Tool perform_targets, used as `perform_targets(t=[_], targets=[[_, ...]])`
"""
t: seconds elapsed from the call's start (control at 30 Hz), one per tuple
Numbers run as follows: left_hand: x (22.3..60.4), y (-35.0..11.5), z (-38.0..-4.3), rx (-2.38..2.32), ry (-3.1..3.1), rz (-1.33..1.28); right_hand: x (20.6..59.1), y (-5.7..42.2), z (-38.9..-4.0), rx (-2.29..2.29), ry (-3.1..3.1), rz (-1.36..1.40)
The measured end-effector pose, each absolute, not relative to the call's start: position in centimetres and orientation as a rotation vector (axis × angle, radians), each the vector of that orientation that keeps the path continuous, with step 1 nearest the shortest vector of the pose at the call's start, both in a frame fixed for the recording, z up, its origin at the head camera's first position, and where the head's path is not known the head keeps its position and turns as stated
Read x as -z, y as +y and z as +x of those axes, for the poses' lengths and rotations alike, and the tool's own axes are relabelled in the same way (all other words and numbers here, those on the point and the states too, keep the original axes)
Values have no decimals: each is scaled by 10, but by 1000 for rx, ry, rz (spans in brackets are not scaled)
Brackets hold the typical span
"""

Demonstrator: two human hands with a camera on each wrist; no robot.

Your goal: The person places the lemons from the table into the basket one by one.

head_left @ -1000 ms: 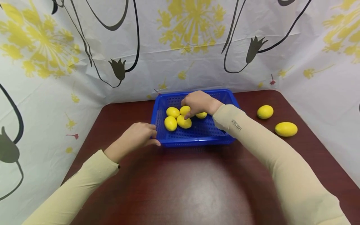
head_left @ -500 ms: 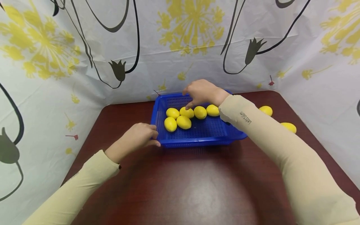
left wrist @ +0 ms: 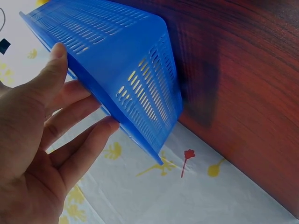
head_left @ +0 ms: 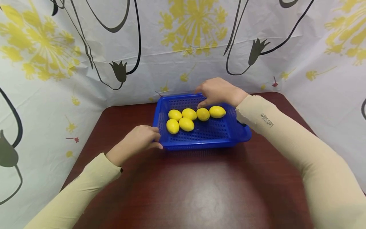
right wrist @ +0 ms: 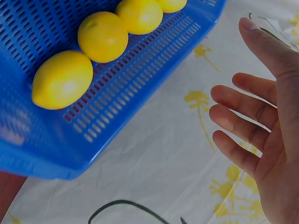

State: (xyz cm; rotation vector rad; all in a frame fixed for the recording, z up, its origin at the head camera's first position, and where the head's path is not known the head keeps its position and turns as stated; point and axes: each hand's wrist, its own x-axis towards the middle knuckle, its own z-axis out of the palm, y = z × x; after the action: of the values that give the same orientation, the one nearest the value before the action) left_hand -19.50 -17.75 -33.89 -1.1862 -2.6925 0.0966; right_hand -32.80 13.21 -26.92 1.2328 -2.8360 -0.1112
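A blue plastic basket (head_left: 197, 145) with slotted walls stands at the back of the table, holding several yellow lemons (head_left: 186, 124). My left hand (head_left: 140, 137) grips its near left corner; in the left wrist view the thumb (left wrist: 57, 63) lies at the rim, the other fingers behind it. Above the far side of the basket is my right hand (head_left: 218, 91), with nothing in its grasp. The right wrist view shows its fingers (right wrist: 238, 109) spread loosely, apart from the basket wall, while a lemon (right wrist: 63, 80) sits at one end of the row.
The dark red-brown table (head_left: 183, 187) extends in front of the basket. A white patterned sheet (head_left: 186, 73) hangs close behind it and at both sides. My right sleeve (head_left: 280, 127) covers part of the table's right side.
My right hand has lifted from the lemons and moved right and back, uncovering the back row. The right arm now hides the two lemons on the table's right. The left hand has stayed put.
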Motion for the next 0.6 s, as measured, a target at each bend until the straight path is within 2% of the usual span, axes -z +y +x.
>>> perform_targets(t=[0.6], targets=[[338,-177,-194,-115,-2706,-1183,267,197,-322,72,-2825,1097]])
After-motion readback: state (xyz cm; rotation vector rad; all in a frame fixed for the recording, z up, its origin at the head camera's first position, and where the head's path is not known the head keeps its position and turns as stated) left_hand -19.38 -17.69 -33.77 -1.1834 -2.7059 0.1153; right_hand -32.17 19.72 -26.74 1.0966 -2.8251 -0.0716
